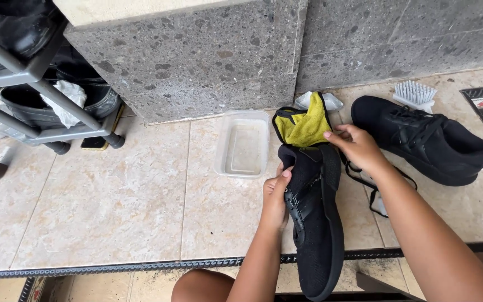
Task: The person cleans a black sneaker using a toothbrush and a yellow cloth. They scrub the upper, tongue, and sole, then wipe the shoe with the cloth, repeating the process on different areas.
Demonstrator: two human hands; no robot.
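My left hand [275,197] is wrapped around the side of the black shoe [315,223], thumb up against its upper near the lacing, fingers closed behind it where I can't see them. My right hand [358,146] pinches the heel collar at the far end, fingers curled over the rim just beside the yellow cloth [304,126] stuffed into or lying at the shoe's opening; which of the two I cannot tell. The shoe sits tilted on its side between my hands, toe pointing back toward me, above the tiled floor [113,196]. It looks light, with a soft knit upper that would give under my fingers and a stiffer sole edge, so the sole and the heel collar seem the firmest places to grip. Loose black laces [371,187] trail under my right wrist. The second black shoe [429,140] rests on the floor to the right, a white scrubbing brush [416,94] behind it. A clear plastic tub [243,144] stands left of the cloth, below the grey stone wall [197,61], and a metal shoe rack [40,95] stands at far left.
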